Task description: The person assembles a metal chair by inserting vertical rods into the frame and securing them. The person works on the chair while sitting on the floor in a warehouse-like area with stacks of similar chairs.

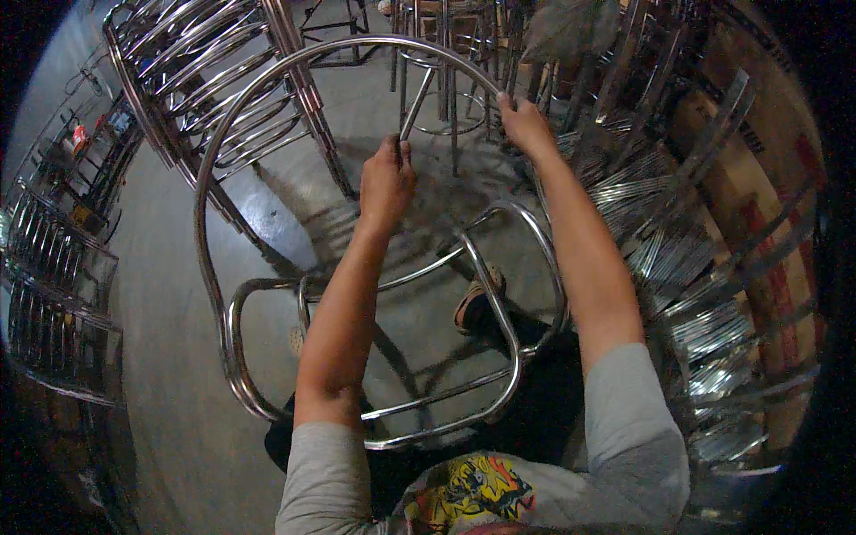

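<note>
A shiny chair frame (207, 234) of bent metal tube stands in front of me, its big rounded loop uppermost and further bent tubes near my legs. At the loop's upper right, my right hand (528, 127) is closed around the tube. Inside the loop, my left hand (387, 185) is a fist with a thin metal rod (416, 105) rising slantwise from its top. The rod's lower end is hidden by the fingers. My left forearm covers part of the frame's lower tubes.
Stacked metal frames (227, 111) lean at the far left, with more racked metal parts (58, 294) at the left edge. Metal stools (446, 53) stand ahead. Bundles of shiny rods (673, 259) and cardboard (758, 232) line the right. My shoe (479, 299) rests on the concrete floor below the frame.
</note>
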Demonstrator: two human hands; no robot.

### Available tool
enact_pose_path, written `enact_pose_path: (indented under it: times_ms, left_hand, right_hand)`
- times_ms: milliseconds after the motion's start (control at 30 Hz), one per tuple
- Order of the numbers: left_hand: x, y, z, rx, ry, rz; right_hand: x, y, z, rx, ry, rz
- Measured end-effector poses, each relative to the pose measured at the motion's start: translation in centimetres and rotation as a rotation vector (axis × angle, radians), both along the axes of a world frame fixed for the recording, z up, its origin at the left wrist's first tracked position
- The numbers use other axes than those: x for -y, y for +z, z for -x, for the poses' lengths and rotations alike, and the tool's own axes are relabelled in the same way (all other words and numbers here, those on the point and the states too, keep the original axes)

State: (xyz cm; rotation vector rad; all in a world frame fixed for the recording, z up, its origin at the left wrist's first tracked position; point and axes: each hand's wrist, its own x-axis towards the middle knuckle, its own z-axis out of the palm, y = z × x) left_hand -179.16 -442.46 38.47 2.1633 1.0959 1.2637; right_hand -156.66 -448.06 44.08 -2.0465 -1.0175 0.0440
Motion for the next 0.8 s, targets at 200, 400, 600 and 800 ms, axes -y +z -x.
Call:
enact_pose_path:
  times_ms: [200, 400, 600, 800]
  left_hand:
    - [-3.9, -1.8, -3.2, 0.010, -0.023, -0.029]
    - [-4.6, -3.0, -4.1, 0.038, 0.047, -0.019]
    - [-4.6, -3.0, -3.0, 0.069, 0.011, -0.095]
    - [-4.6, -1.8, -3.7, 0.118, -0.207, -0.152]
  right_hand:
    - [-0.3, -1.9, -1.0, 0.012, 0.033, -0.027]
    - [-0.3, -1.7, -1.1, -0.012, 0.046, -0.002]
    - [-0.8, -2.2, -1.1, 0.016, 0.022, -0.040]
    - [-0.8, -2.1, -0.8, -0.004, 0.007, -0.056]
